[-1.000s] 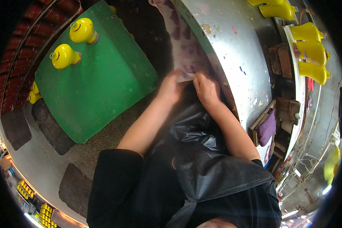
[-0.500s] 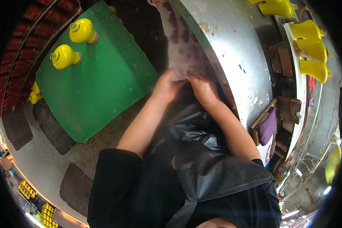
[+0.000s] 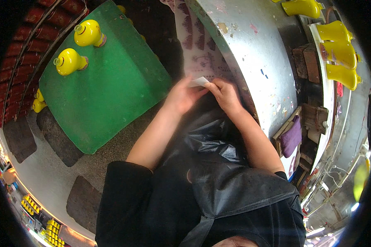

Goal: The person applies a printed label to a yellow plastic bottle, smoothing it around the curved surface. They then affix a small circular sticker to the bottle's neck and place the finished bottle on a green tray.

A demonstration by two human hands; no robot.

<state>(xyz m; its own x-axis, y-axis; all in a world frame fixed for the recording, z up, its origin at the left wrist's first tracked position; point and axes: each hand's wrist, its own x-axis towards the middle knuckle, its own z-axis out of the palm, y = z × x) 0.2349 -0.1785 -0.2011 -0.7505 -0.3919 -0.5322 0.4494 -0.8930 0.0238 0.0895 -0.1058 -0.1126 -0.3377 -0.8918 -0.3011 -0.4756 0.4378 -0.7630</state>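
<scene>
A long, thin, pale sheet (image 3: pixel 198 61) printed with dark purple patterns hangs away from me beside the metal table. Its near edge is turned up into a small white flap (image 3: pixel 199 82) between my hands. My left hand (image 3: pixel 181 96) has closed fingers on the left side of that edge. Thumb and fingers of my right hand (image 3: pixel 225 96) pinch the right corner of the flap. Both hands are over my black apron (image 3: pixel 212 144), close together. The sheet's far end runs off into shadow at the top.
A metal-topped table (image 3: pixel 251 53) curves along my right. On the left stands a green board (image 3: pixel 107 90) with two yellow vases (image 3: pixel 71 61). More yellow vases (image 3: pixel 339 54) line a shelf at far right, near bricks (image 3: pixel 311 63) and a purple cloth (image 3: pixel 291 139).
The sheet's near edge has been turned up, so a white flap now shows. My right fingers have bent further around its corner; my left hand has shifted slightly.
</scene>
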